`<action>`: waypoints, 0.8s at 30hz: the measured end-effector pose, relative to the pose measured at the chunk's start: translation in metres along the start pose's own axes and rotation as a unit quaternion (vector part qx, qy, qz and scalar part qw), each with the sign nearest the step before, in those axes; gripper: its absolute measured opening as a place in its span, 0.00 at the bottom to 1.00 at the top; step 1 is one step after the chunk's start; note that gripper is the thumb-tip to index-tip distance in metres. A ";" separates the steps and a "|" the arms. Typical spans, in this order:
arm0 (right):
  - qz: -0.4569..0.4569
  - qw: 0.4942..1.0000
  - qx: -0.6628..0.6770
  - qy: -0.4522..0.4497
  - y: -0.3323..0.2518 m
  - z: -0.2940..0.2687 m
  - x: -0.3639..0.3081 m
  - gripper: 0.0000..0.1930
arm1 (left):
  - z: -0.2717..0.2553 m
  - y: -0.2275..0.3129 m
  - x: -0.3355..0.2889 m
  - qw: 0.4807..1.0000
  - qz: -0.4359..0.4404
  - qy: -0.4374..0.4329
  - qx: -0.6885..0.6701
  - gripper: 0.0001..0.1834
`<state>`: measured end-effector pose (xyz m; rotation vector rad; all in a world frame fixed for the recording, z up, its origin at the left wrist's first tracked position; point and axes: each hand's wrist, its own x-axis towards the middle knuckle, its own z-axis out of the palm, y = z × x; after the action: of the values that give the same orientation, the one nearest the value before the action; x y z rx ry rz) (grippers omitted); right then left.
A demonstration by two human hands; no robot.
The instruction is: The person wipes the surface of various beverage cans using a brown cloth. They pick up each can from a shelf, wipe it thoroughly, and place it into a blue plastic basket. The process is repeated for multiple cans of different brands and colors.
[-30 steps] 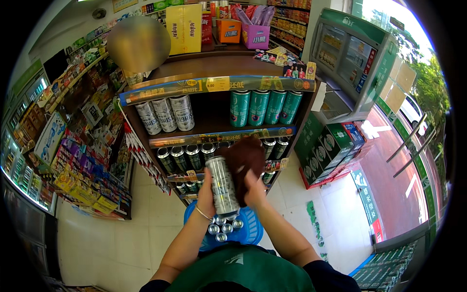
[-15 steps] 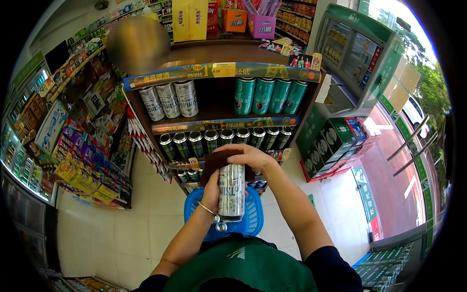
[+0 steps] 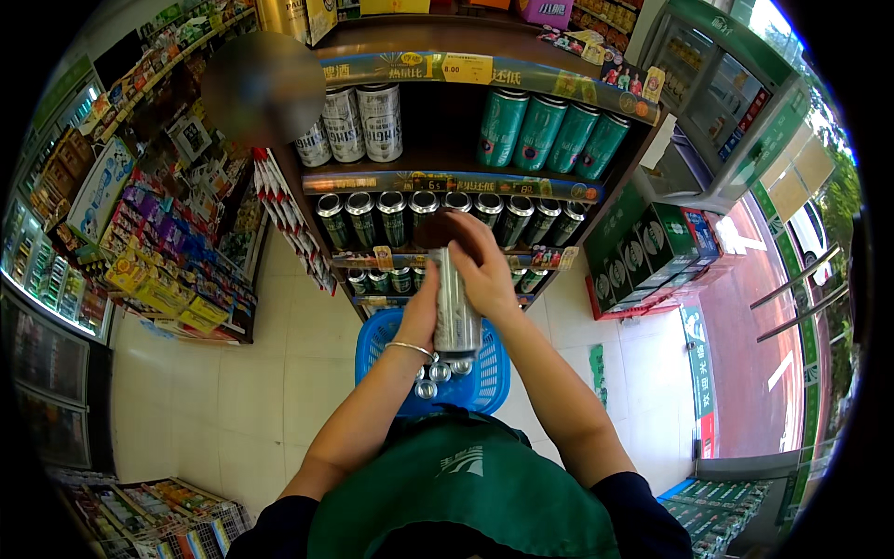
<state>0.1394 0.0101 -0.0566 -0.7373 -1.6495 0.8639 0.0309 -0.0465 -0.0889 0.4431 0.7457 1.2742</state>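
A tall silver-white drink can (image 3: 456, 321), tilted and slightly blurred, is held in front of me above a blue basket (image 3: 367, 359). My left hand (image 3: 421, 312) grips its left side. My right hand (image 3: 482, 275) is closed around the upper right side, with a dark brown cloth (image 3: 441, 229) bunched at the can's far end. Several small can tops (image 3: 426, 389) show inside the basket, partly covered by the held can. Beyond my hands, a brown shelf carries silver-white cans (image 3: 380, 126), teal cans (image 3: 503, 129) and a row of dark green cans (image 3: 391, 216).
Stacked green boxes (image 3: 635, 265) and a glass-door cooler (image 3: 712, 102) stand to the right, near the doorway. Snack shelves (image 3: 172, 238) line the left. Red-and-white packets (image 3: 291, 224) hang on the shelf's left side. Another rack (image 3: 154, 522) is at lower left.
The view has shifted, so the shelf sits higher. My right hand has slid from over the can's far end down its right side. More can tops show in the basket.
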 end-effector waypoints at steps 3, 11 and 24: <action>-0.095 0.966 -0.201 -0.129 -0.021 0.004 -0.040 0.27 | -0.002 0.004 0.002 0.992 0.077 0.042 -0.092 0.29; -0.120 0.940 -0.255 -0.192 -0.027 0.000 -0.046 0.31 | -0.050 -0.028 0.026 0.978 0.104 -0.134 -0.120 0.26; 0.359 0.850 0.384 0.009 0.005 -0.021 0.008 0.16 | -0.004 0.010 -0.004 0.994 -0.085 -0.061 0.042 0.36</action>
<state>0.1580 0.0226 -0.0535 -0.7621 -0.8249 1.8925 0.0212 -0.0480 -0.0839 0.5101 0.7186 1.0496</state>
